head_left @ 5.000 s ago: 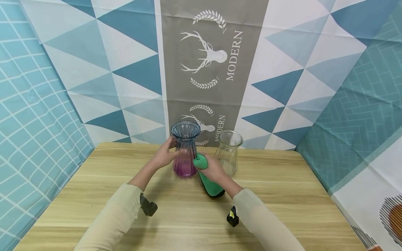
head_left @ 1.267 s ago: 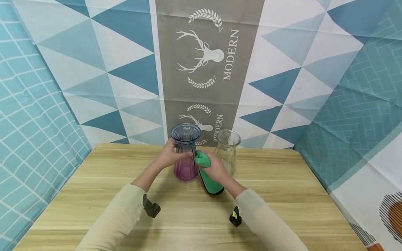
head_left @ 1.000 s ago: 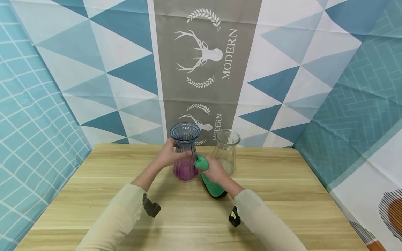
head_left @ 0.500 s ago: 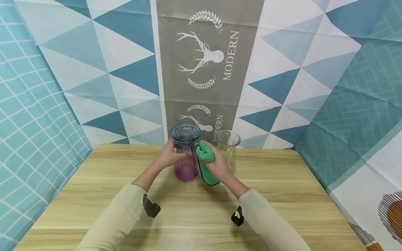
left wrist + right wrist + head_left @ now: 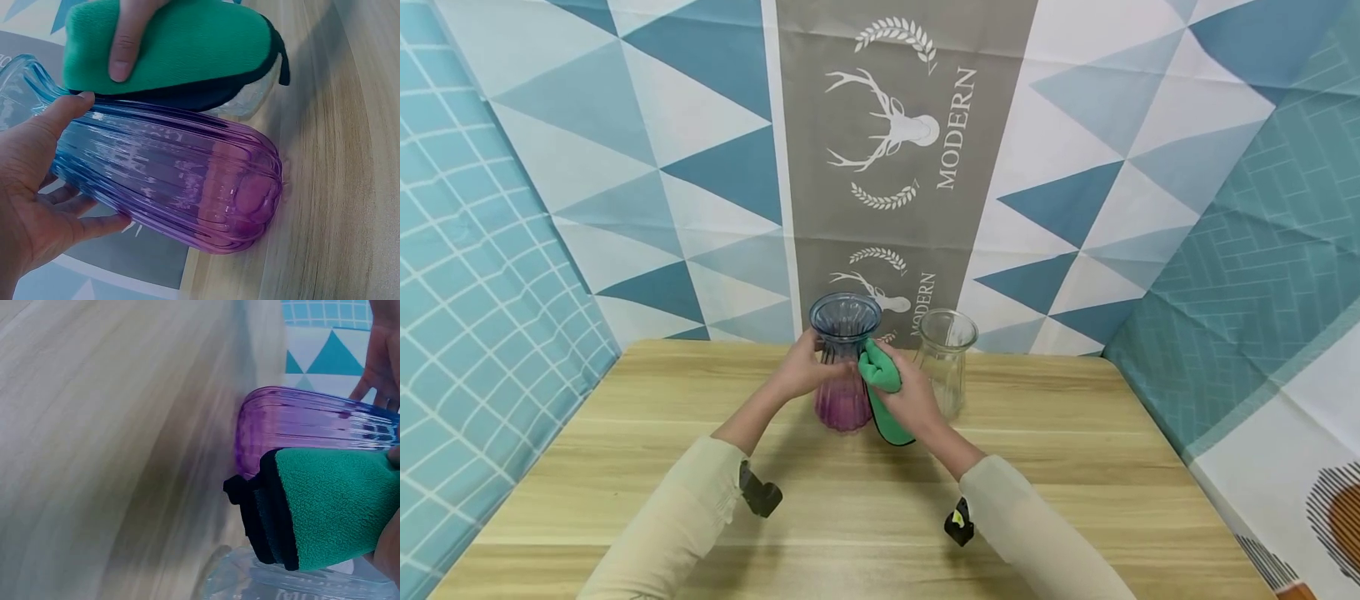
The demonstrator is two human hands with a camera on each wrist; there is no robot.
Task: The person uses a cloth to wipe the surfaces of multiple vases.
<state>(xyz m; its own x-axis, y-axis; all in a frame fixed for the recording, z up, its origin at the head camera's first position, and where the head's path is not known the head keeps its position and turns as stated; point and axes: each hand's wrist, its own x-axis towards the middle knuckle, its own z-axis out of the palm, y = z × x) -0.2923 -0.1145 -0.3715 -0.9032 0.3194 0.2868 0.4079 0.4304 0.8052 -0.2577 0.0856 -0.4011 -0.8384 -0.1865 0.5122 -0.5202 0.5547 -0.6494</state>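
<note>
A ribbed glass vase (image 5: 841,402), blue at the rim and fading to purple at the base, stands on the table. My left hand (image 5: 801,369) holds it from the left, thumb in front and fingers behind, just below the neck. In my right hand (image 5: 916,396) is a folded green cloth (image 5: 882,367) with a dark edge. The left wrist view has the cloth (image 5: 187,44) lying along the side of the vase (image 5: 169,175), the right thumb pressing on it. From the right wrist, the cloth (image 5: 337,506) covers part of the purple glass.
Close behind my right hand stands a clear glass vase (image 5: 951,379), partly hidden by it. The wooden table (image 5: 850,533) reaches back to a patterned cloth wall (image 5: 722,167). Blue-tiled sheeting (image 5: 467,275) hangs on the left, teal sheeting (image 5: 1262,250) on the right.
Along the vase's right side, the cloth and my right hand have shifted up and down; over the last half second they moved slightly left. My left hand keeps its hold on the vase.
</note>
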